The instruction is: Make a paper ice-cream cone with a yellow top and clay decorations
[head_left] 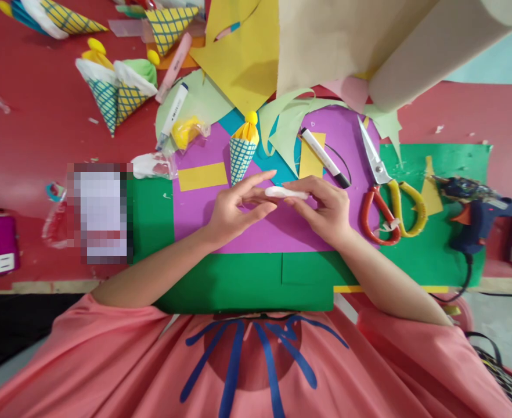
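Observation:
Between finger and thumb of my right hand (323, 206) is a thin strip of soft white clay (284, 192), held level above the purple sheet (247, 235). My left hand (241, 203) is at the strip's other end, thumb and index finger spread apart. Its remaining fingers reach behind the strip's tip; whether they touch it I cannot tell. Just beyond my left hand lies a small paper ice-cream cone (242, 157) with a blue grid, a yellow top and a yellow ball.
Scissors (380, 180) and a glue gun (473, 223) lie to the right. A black-capped marker (325, 158) is beyond my right hand. Bagged yellow clay (188, 132), white clay (151, 165) and finished cones (116, 87) sit at left. A large roll (430, 52) stands at back right.

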`<state>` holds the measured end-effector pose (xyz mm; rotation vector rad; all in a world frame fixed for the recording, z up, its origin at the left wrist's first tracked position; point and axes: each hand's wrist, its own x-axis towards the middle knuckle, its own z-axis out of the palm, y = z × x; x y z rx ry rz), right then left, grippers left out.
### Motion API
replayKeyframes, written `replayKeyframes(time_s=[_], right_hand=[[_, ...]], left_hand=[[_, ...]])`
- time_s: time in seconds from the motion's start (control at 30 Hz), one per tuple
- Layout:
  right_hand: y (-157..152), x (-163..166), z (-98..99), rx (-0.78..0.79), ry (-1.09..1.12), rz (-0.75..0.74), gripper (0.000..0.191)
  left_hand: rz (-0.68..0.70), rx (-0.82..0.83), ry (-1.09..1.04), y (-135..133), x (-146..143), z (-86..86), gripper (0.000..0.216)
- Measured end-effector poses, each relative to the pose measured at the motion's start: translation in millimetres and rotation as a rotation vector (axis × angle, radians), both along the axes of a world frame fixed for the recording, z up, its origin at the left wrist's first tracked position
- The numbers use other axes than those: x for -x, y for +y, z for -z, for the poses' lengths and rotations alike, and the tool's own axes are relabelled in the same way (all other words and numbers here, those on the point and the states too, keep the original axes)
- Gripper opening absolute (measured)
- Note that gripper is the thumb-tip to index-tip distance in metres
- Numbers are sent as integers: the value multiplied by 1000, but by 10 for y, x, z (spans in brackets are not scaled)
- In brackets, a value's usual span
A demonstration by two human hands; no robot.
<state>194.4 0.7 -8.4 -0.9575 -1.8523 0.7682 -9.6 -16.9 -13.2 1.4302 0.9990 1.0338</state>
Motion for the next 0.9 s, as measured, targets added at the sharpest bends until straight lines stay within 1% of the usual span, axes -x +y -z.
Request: replayKeyframes(time_s=[0.07,0.13,0.23,0.3,0.37,0.43,0.47,0.57,0.6,0.67,0.73,0.8,0.9], right_hand=[[-4,2,-22,34,-13,-12,13],[-13,6,-40,68,-35,-6,15],[-24,4,-45,101,-61,26,24],[-20,-2,-33,127,-72,10,36],[-10,-8,-18,153,-61,-43,49],[2,-8,-7,156,-52,-81,54],[5,-5,-5,143,-55,-83,51],[4,5,-7,84,-78,-56,31],[0,6,-10,66,-77,-46,27],[-11,1,-17,39,-65,-13,23],[-22,-8,-23,9,-45,10,21],[-32,-14,-26,-22,-39,0,17],[-41,-14,-22,-59,-64,-56,14]], left_hand=[[-22,-59,35,11,-4,12,57],[-28,-127,80,21,-5,32,55],[-44,-211,137,28,-8,40,43],[-72,-219,159,28,-10,22,33],[-91,-189,164,27,-13,-3,28],[-101,-162,162,27,-13,-19,25],[-102,-157,152,27,-12,-22,24],[-103,-142,99,23,-4,-16,20],[-83,-131,73,19,0,-14,22],[-6,-97,9,12,8,-17,34],[75,-55,-47,10,13,-27,52],[92,-25,-56,16,13,-37,62],[42,-14,9,34,8,-31,53]])
